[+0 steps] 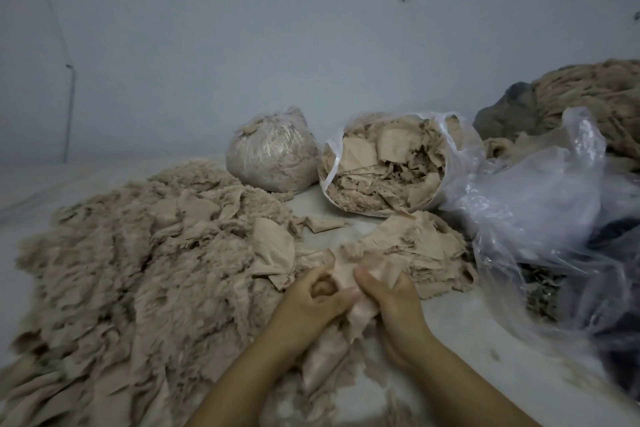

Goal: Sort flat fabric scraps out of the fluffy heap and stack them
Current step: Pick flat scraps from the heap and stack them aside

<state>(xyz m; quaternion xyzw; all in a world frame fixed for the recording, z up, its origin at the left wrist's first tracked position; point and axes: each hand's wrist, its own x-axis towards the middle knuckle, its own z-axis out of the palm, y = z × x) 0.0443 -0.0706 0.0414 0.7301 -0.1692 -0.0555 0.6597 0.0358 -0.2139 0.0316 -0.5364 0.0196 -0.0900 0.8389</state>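
An open plastic bag (pixel 391 163) lies on its side, mouth toward the camera, stuffed with beige scraps; a tied bag (pixel 272 156) of fluff stands just to its left. Loose clear plastic (pixel 540 204) crowds the right. The fluffy heap (pixel 121 253) spreads left, the flat stack (pixel 426 250) right. Left hand (pixel 308 302) and right hand (pixel 391 298) both pinch one scrap (pixel 349 288), which hangs lengthwise toward the person

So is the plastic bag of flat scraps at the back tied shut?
No, the plastic bag of flat scraps lies on its side with its mouth wide open, the beige pieces showing inside it.
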